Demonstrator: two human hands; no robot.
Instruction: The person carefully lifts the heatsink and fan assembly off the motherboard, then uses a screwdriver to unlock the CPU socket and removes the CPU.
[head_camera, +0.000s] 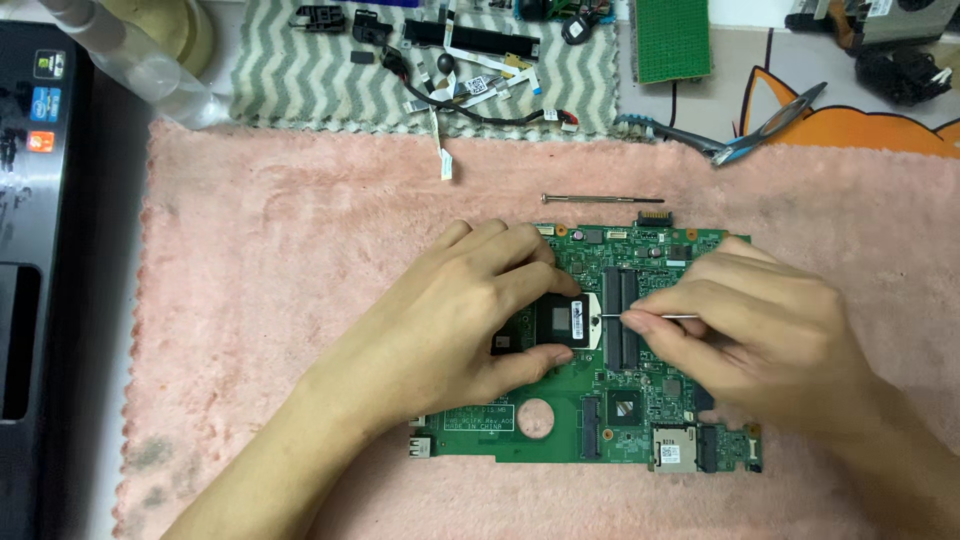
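Pink fleece mat (300, 250) under a green laptop motherboard (640, 400).
Left hand (470, 320) pinches the processor (566, 322); right hand (760, 340) grips a thin screwdriver (612, 316).

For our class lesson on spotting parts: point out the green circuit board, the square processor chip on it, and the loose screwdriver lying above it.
green circuit board (545, 440): head view, bare lower-left area.
processor chip (566, 322): head view, dark centre.
loose screwdriver (600, 199): head view, middle of shaft.

An electronics repair bench: a bare green motherboard (620, 370) lies on a pink towel (300, 250), with loose cables (470, 100), a screwdriver (600, 199) and tweezers (770, 125) beyond it.
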